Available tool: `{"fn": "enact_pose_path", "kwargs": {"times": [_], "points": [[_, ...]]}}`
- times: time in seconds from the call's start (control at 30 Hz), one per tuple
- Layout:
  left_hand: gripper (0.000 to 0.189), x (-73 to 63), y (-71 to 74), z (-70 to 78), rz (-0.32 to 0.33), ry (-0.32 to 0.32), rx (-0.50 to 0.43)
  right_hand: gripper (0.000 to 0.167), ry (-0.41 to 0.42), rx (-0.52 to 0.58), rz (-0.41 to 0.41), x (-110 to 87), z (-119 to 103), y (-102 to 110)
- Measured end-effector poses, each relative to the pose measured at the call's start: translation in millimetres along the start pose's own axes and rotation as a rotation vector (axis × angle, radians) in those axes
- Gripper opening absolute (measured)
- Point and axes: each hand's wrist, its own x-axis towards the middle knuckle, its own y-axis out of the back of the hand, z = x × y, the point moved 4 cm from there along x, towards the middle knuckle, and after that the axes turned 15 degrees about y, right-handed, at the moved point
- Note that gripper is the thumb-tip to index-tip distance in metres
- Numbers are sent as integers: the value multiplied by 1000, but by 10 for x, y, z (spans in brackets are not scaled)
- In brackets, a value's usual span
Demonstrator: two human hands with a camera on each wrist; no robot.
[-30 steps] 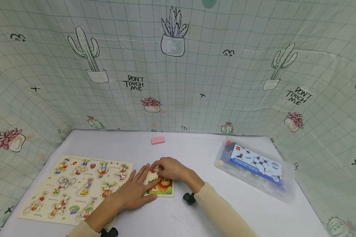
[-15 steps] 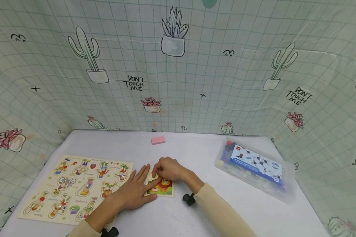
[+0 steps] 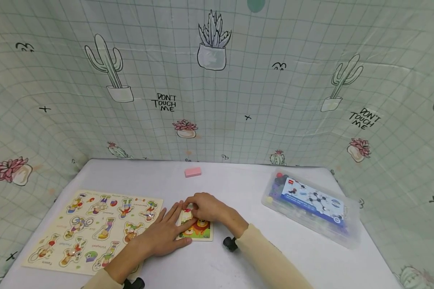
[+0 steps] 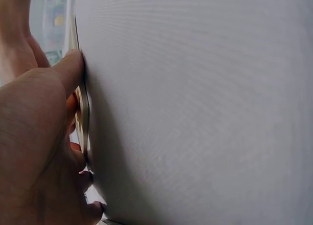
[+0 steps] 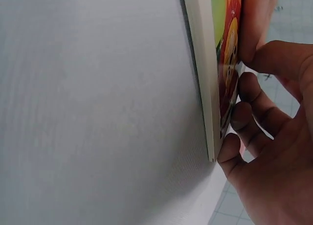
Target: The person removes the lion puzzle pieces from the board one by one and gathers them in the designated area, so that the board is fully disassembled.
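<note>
On the white table lies a small square board [image 3: 201,229] with a glossy lion picture, like a child's puzzle. My left hand [image 3: 162,235] rests flat with fingers spread, its thumb along the board's near left edge and a finger across the picture. Over the board's upper part my right hand [image 3: 207,205] has bent fingers, with index and thumb tips at the upper left of the picture. In the right wrist view, fingertips of the right hand [image 5: 274,122] touch the board's face and edge [image 5: 208,88]. Whether they pinch a loose piece is hidden.
A large wooden puzzle board [image 3: 97,228] with cartoon sports figures lies left, partly under the left forearm. Behind the hands sits a pink block [image 3: 193,172]. A clear plastic case [image 3: 311,204] with a blue label stands on the right, and a patterned cloth hangs behind.
The right index finger and thumb drew back toward the right, then reached again to the board's upper left, slightly spread. The left hand stays in place.
</note>
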Motion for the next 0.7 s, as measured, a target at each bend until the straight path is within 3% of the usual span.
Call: {"fn": "enact_pose_path", "kwargs": {"times": [0.27,0.7], "points": [[64,1,4,8,7,6,17,31,31,-47,-24,11,13,-12],[63,-1,24,15,9,3,13,30,1,-59,-44,27,28,-29]]}}
